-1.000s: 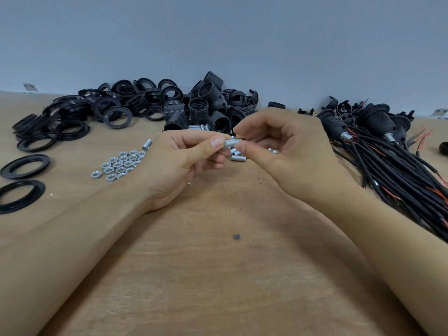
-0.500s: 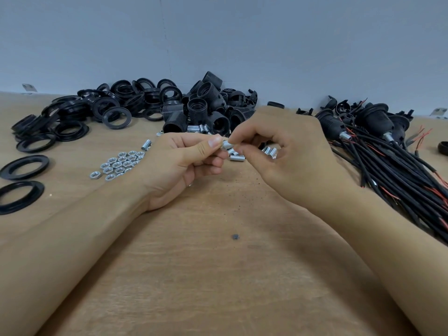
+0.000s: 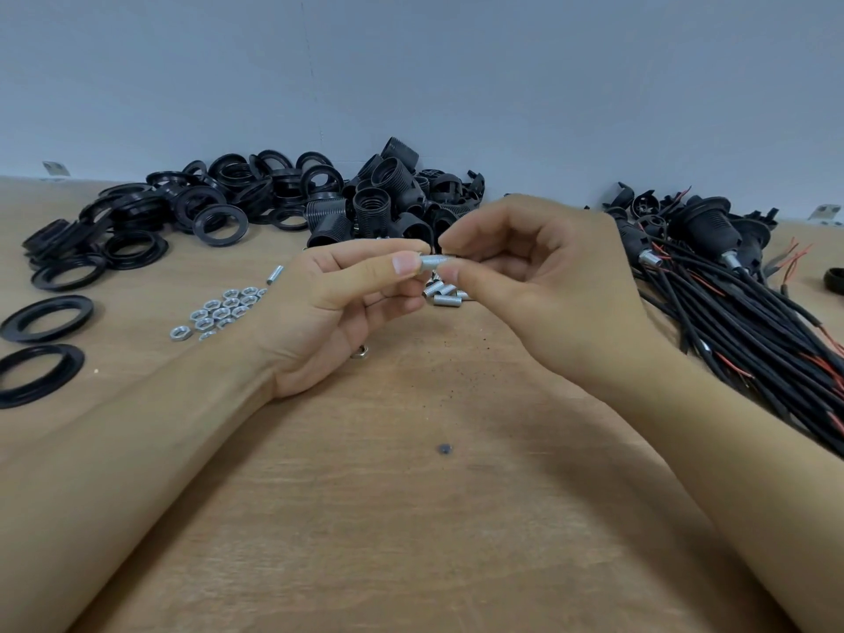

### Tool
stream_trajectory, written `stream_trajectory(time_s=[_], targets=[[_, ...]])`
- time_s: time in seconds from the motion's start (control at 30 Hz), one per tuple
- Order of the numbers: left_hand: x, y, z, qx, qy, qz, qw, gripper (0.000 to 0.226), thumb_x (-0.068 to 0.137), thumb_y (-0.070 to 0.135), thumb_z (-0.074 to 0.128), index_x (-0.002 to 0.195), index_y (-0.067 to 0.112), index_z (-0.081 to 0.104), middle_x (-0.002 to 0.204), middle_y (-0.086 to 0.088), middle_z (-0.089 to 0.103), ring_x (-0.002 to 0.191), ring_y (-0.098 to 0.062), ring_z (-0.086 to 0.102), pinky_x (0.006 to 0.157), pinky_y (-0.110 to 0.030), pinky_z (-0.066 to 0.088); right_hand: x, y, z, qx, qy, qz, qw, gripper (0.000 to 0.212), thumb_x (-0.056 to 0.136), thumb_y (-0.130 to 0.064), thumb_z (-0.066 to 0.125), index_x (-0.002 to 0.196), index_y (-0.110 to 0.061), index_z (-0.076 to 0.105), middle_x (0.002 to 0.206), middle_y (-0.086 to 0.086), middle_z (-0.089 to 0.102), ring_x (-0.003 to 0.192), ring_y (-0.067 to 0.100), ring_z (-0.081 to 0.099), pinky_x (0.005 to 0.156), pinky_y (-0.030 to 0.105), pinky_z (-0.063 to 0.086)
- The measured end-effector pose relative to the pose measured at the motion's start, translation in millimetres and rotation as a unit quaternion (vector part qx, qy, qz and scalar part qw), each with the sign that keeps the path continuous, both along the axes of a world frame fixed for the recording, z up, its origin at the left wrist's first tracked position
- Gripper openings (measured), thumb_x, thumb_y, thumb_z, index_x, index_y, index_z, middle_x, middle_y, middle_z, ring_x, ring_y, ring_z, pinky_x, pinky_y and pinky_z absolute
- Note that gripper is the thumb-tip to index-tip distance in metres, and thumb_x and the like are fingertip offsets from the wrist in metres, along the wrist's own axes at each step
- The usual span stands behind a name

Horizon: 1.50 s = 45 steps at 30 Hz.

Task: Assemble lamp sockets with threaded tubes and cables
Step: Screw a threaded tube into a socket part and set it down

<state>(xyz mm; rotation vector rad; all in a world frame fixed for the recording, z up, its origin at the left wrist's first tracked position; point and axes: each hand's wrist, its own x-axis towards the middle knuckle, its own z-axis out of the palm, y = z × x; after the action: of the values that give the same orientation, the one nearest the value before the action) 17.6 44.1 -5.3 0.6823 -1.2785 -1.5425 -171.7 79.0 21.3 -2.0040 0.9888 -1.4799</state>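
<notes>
Threaded tube, silver, held above the wooden table with its long axis roughly horizontal, running left to right. The left hand pinches its left end between thumb and forefinger; the right hand pinches the right end likewise, other fingers curled. Whether a nut sits on the tube is unclear. Below lie loose threaded tubes; left, hex nuts; behind, black socket shells and rings; right, cabled sockets.
</notes>
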Motion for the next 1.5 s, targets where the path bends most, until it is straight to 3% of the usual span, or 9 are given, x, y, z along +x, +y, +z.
stream_trajectory(time_s=[0.17,0.47,0.63,0.73,0.93,1.1,1.23,1.43,1.5], targets=[[-1.3,1.6,-0.9,0.006,-0.017,-0.003,1.0,0.018,0.079,0.019,0.072,0.092,0.009,0.081,0.088,-0.006,0.075,0.072,-0.008,0.067,0.07,-0.02,0.055,2.2,1.4,-2.3,-0.083,0.087,-0.048,0.992,0.013,0.083,-0.001,0.072,0.086,-0.013,0.07,0.082,-0.011,0.064,0.076,0.005,0.063,0.071,0.015,0.049],[-2.2,3.2,3.8,0.045,-0.019,-0.012,0.999,0.01,0.078,0.021,0.071,0.076,0.014,0.078,0.07,-0.001,0.067,0.061,-0.007,0.061,0.061,-0.02,0.055,1.0,1.6,-1.4,-0.226,0.163,-0.066,0.958,0.013,0.083,0.008,0.068,0.082,-0.004,0.073,0.078,0.005,0.066,0.072,0.015,0.06,0.067,0.024,0.047],[1.7,2.2,1.8,0.027,0.007,-0.008,1.0,0.021,0.079,0.012,0.068,0.098,0.005,0.077,0.089,-0.007,0.075,0.075,-0.011,0.069,0.071,-0.022,0.057,1.9,1.6,-3.0,-0.123,0.094,-0.039,0.987,0.007,0.085,-0.001,0.072,0.088,-0.007,0.07,0.083,-0.005,0.065,0.077,0.006,0.063,0.072,0.016,0.05],[1.2,2.9,2.4,0.029,0.008,-0.002,1.0,0.023,0.076,0.014,0.072,0.096,0.005,0.078,0.089,-0.008,0.075,0.073,-0.011,0.069,0.069,-0.023,0.057,1.9,1.6,-3.8,-0.087,0.07,-0.037,0.993,0.007,0.085,-0.003,0.073,0.088,-0.008,0.07,0.083,-0.008,0.065,0.078,0.004,0.064,0.073,0.013,0.049],[0.4,3.7,3.5,0.034,0.004,-0.011,0.999,0.019,0.081,0.019,0.07,0.096,0.007,0.075,0.08,-0.003,0.072,0.069,-0.007,0.066,0.066,-0.02,0.056,5.1,3.7,-2.6,-0.215,0.131,-0.067,0.965,0.011,0.082,0.007,0.069,0.083,-0.003,0.071,0.081,0.005,0.066,0.074,0.014,0.061,0.07,0.02,0.049],[2.3,5.5,3.5,0.022,0.021,-0.02,0.999,0.024,0.071,0.007,0.074,0.095,0.009,0.078,0.094,-0.008,0.076,0.089,-0.015,0.072,0.076,-0.023,0.057,1.8,4.0,-2.9,-0.093,0.058,-0.026,0.994,0.006,0.083,-0.001,0.074,0.085,-0.005,0.07,0.081,-0.003,0.068,0.076,0.007,0.066,0.072,0.017,0.052],[-0.7,5.8,3.1,0.009,0.013,-0.003,1.0,0.017,0.07,0.002,0.069,0.078,0.012,0.08,0.087,-0.004,0.076,0.087,-0.013,0.072,0.077,-0.022,0.057,3.4,2.3,-4.5,-0.081,0.074,-0.035,0.993,0.005,0.083,-0.004,0.074,0.085,-0.006,0.07,0.079,-0.008,0.068,0.076,0.006,0.065,0.071,0.018,0.053],[2.7,2.1,2.5,0.016,0.001,-0.015,1.0,0.034,0.079,0.005,0.07,0.113,0.008,0.072,0.101,-0.012,0.071,0.092,-0.018,0.069,0.076,-0.024,0.057,4.9,0.9,-8.7,-0.104,0.09,-0.04,0.99,0.005,0.085,-0.001,0.071,0.09,-0.003,0.07,0.086,0.001,0.067,0.081,0.01,0.066,0.075,0.029,0.055],[2.4,3.1,2.0,0.003,-0.009,-0.034,0.999,0.03,0.081,0.007,0.068,0.11,0.011,0.076,0.1,-0.009,0.073,0.091,-0.015,0.069,0.076,-0.023,0.056,4.2,0.6,-7.9,-0.107,0.083,-0.035,0.99,0.007,0.086,0.002,0.07,0.091,-0.003,0.07,0.089,0.003,0.067,0.085,0.012,0.066,0.077,0.029,0.056]])
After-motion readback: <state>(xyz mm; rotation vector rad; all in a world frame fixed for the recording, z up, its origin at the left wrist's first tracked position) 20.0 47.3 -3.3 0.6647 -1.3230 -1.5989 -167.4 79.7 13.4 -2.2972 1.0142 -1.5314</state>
